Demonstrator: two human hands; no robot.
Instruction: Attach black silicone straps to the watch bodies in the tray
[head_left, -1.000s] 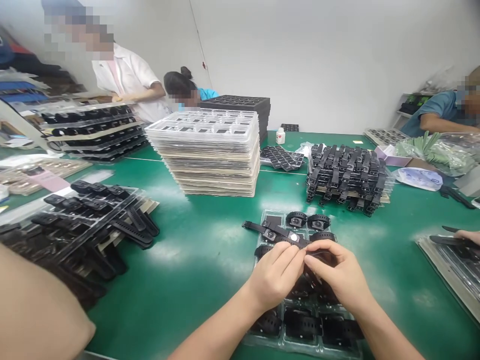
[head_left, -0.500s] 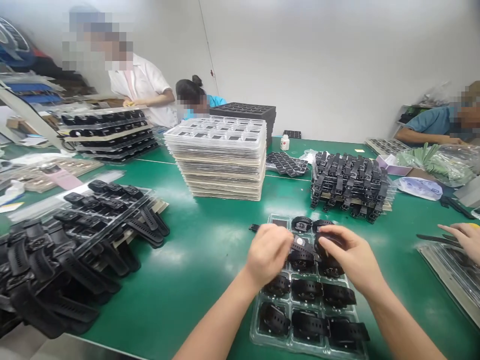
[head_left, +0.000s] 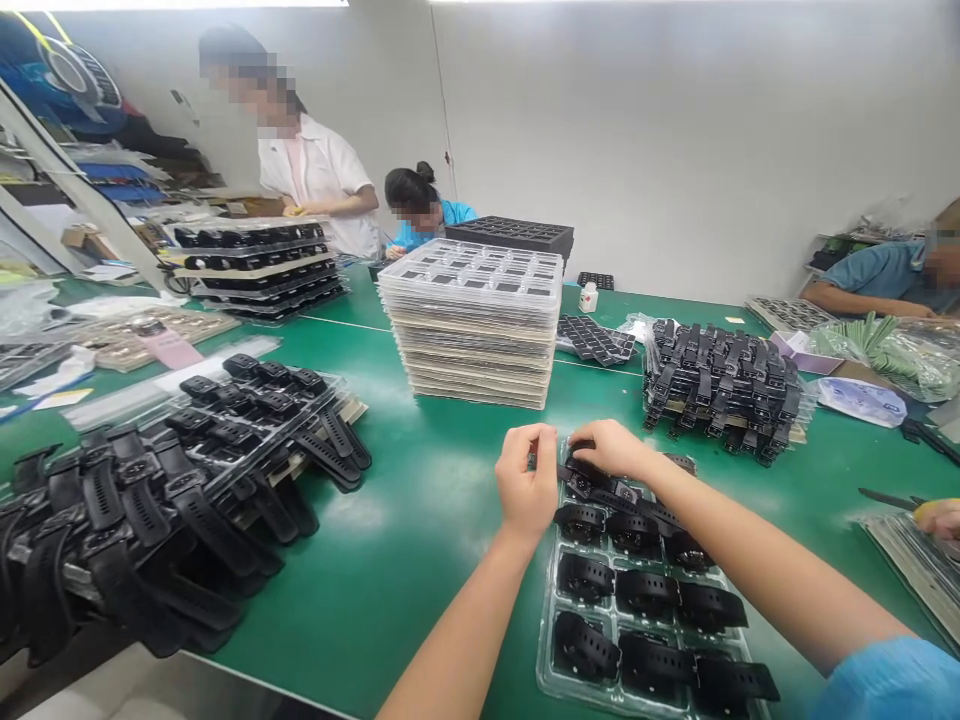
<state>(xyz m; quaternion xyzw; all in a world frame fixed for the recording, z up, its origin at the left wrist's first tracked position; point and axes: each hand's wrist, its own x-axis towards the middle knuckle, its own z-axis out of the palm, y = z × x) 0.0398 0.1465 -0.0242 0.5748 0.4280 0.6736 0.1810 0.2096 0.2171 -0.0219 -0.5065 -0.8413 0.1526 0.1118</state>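
Note:
A clear plastic tray (head_left: pixel 551 640) lies in front of me, its compartments filled with black smartwatches (head_left: pixel 649 590) whose straps are curled round. Over its far left edge, my left hand (head_left: pixel 529 478) is closed in a pinch on the strap of a black smartwatch (head_left: pixel 579 484), which lies tilted across the far rows. My right hand (head_left: pixel 611 448) reaches across the tray to its far left corner. Its fingers are curled down on a dark watch there, partly hidden beneath them. My right forearm covers part of the tray's right column.
A tall stack of clear trays (head_left: pixel 480 340) stands beyond my hands. Trays heaped with black watches stand at left (head_left: pixel 202 480) and right back (head_left: pixel 724 385). Co-workers sit or stand round the green table (head_left: pixel 390 590); one co-worker's hand (head_left: pixel 937 520) is at the right edge.
My right hand has moved from the tray's right column to its far left corner, beside my left hand. My left hand stays pinched. The view has shifted slightly.

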